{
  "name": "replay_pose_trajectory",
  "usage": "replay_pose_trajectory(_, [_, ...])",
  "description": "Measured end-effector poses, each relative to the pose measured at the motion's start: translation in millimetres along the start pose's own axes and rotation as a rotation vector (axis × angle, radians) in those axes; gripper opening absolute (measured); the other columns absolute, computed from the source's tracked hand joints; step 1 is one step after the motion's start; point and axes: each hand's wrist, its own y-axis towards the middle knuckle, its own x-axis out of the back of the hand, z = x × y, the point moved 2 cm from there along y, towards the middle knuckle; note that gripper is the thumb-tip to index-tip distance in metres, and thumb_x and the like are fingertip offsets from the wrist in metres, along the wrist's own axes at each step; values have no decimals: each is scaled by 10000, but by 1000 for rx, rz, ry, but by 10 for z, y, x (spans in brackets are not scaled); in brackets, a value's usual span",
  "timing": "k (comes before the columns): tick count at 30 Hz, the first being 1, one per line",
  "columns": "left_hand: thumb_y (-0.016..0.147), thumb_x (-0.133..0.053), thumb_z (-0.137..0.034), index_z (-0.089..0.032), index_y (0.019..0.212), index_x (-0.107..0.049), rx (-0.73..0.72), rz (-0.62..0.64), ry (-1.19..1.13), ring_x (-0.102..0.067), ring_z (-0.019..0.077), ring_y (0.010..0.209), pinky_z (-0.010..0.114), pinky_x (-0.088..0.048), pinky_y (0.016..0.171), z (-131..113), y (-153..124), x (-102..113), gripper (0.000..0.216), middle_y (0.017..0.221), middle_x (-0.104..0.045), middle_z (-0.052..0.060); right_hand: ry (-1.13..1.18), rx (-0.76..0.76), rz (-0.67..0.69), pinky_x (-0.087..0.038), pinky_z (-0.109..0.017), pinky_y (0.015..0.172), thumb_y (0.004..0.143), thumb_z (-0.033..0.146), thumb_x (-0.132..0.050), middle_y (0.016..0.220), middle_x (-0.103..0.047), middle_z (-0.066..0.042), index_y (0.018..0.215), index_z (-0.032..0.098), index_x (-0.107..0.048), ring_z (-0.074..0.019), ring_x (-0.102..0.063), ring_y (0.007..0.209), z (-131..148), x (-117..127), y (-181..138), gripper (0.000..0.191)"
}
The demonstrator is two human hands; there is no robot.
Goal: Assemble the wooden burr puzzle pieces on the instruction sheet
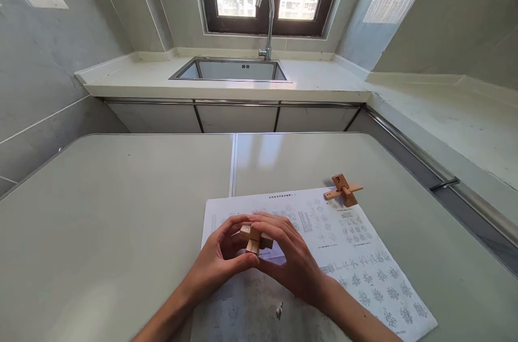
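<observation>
Both my hands meet over a printed instruction sheet (pixel 356 255) lying on a pale table (pixel 113 212). Between them is a small wooden interlocking puzzle (pixel 254 238) made of crossed blocks. My left hand (pixel 220 261) pinches it from the left with thumb and fingers. My right hand (pixel 289 255) curls over it from the right, fingers wrapped round the blocks. A second wooden puzzle cross (pixel 343 190) rests apart on the sheet's far right corner, untouched.
Beyond the table runs a white counter (pixel 324 83) with a steel sink (pixel 230 69) and a curved tap (pixel 267 21) under a window. The counter continues along the right wall. Grey tiled walls enclose the left side.
</observation>
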Motion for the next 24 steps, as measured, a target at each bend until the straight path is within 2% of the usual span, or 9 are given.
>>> replay_pose_trajectory(3, [832,-890,-327,-296,1351,-585,-28,-74,41,-698,293,1202,393,-541,1039,-16,-19,-17,603,1248,-731,75,-21,-98,26,-522,-512,1119,962,294,-752,1550,-516,-164,1576,284,-337,-320,-510,1440,-26,5,-17,741])
replay_pose_trajectory(5, [813,-906,-307,-295,1336,-591,-73,-119,65,-691,284,1209,375,-537,1048,-28,-32,-20,611,1258,-724,72,-10,-138,20,-531,-506,1107,945,298,-752,1525,-503,-179,1557,263,-346,-327,-512,1425,-29,10,-19,735])
replay_pose_trajectory(7, [818,-901,-302,-294,1326,-590,-101,-155,67,-685,281,1216,358,-555,1020,-38,-41,-15,595,1258,-719,73,6,-154,-8,-556,-487,1057,946,256,-717,1408,-566,-165,1478,255,-413,-313,-577,1330,-28,15,-15,614])
replay_pose_trajectory(10, [828,-891,-309,-292,1316,-585,-106,-170,57,-670,299,1244,354,-579,977,-46,-47,-10,576,1298,-698,84,6,-181,-33,-595,-423,882,984,212,-613,1156,-652,-106,1331,253,-494,-263,-663,1048,-38,9,-19,370])
replay_pose_trajectory(13, [811,-902,-302,-288,1319,-583,-118,-149,93,-669,307,1247,387,-554,1035,-45,-52,-18,600,1324,-686,90,31,-239,-30,-557,-351,737,1033,240,-536,941,-658,-40,1239,246,-524,-211,-634,813,-57,0,-37,206])
replay_pose_trajectory(16, [809,-898,-294,-296,1333,-580,-136,-150,181,-664,307,1249,421,-513,1096,-32,-60,-27,613,1356,-668,85,158,-366,-12,-488,-303,655,1066,316,-508,792,-614,8,1134,228,-559,-173,-578,689,-69,1,-40,121])
replay_pose_trajectory(21, [788,-896,-237,-335,1334,-578,-223,-221,433,-615,285,1274,429,-467,1146,-28,-87,-25,640,1377,-651,50,542,-656,73,-368,-275,559,1089,518,-435,606,-493,56,829,228,-519,-131,-423,546,-87,-30,-9,398])
replay_pose_trajectory(24, [822,-866,-227,-351,1374,-551,-249,-206,507,-597,284,1286,433,-458,1152,-34,-98,-38,648,1416,-629,51,683,-740,65,-370,-271,571,1053,590,-497,608,-489,58,789,226,-506,-126,-426,557,-98,-44,4,450])
